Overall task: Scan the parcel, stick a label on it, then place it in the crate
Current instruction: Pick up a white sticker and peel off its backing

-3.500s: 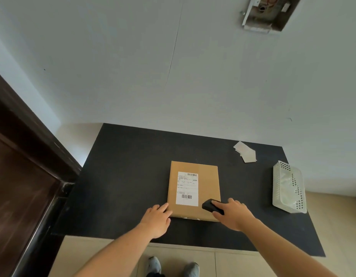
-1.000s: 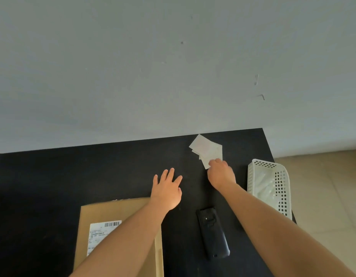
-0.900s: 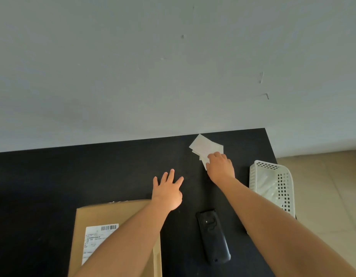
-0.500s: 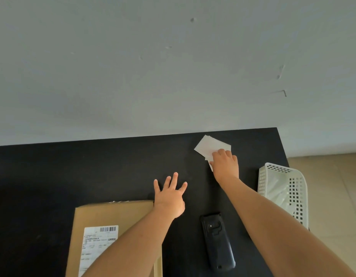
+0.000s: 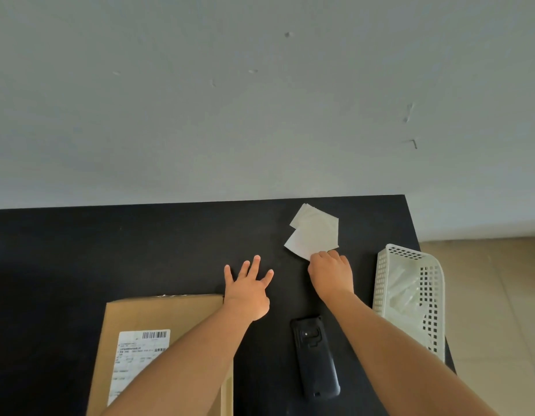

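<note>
Left hand: held flat with the fingers spread wide, palm down over the bare worktop; nothing is gripped. The forearm crosses the upper right corner of the parcel.
Right hand: curled, with the fingertips closed on the lower corner of the labels; whether a single sheet is pinched cannot be told.
Labels: a small fanned stack of pale sheets, lying near the far edge of the worktop, in the upper right of the dark surface.
Parcel: a flat brown box at the lower left of the frame, lying on the worktop, with a white printed barcode label on top; its near end is cut off by the frame.
Scanner: a black handset lying flat between the two forearms, untouched.
Crate: a white perforated basket at the right edge of the worktop, overhanging it slightly.
Open room: bare worktop is seen across the left and centre, up to the wall.
</note>
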